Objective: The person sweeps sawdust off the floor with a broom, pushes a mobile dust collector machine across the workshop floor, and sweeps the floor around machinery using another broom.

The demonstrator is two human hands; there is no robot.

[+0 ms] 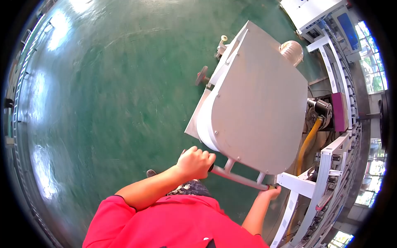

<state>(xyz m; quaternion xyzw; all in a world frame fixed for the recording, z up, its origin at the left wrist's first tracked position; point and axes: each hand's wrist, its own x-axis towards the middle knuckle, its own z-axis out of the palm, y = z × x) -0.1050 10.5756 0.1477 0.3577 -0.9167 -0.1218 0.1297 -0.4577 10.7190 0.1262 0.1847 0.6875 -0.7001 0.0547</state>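
Just ahead of both hands stands the grey machine (260,103), its long axis running forward; the left hand (195,162) wraps one end of its handle bar (240,178), while the right hand (271,192), partly hidden, seems curled round the other

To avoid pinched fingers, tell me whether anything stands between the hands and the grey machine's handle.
Nothing visible does: the left hand grips the handle, the right hand touches its other end; the white frame stands beside, not between.
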